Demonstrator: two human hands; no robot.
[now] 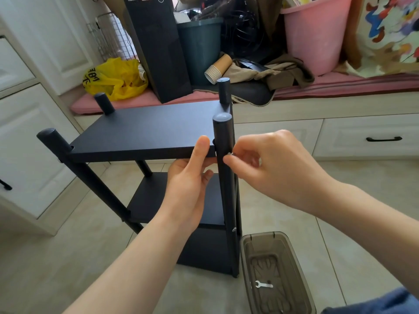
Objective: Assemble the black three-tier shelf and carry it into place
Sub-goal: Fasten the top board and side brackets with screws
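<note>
**At the centre of the frame: a screw meets the near-right post**

In the middle of the frame the black three-tier shelf (145, 130) stands on the pale tiled floor, its four round posts rising above the top board. The two lower boards show beneath it, partly hidden by the arms.

The left hand (190, 184) comes in from the lower left and grips the front edge of the top board. Its thumb lies flat on the upper face and its fingers curl under the edge, just beside the near-right post (223, 141).

The right hand (274, 166) reaches in from the right. Its thumb and forefinger are drawn together in a pinch on a small silver screw (230, 153), which is held against the side of that post level with the top board. The other fingers are loosely curled behind.

In the lower right corner, near the foot of the shelf, stands a translucent brown bin (260, 234). A small flat silver wrench (264, 284) lies on its bottom.

Along the top of the frame runs a cushioned ledge. On it are a yellow plastic bag (115, 79) at upper left, a tall black box (158, 48), a tipped stack of paper cups (218, 69) and a pink bucket (315, 35) at upper right. White cabinets (29, 137) fill the left edge.
</note>
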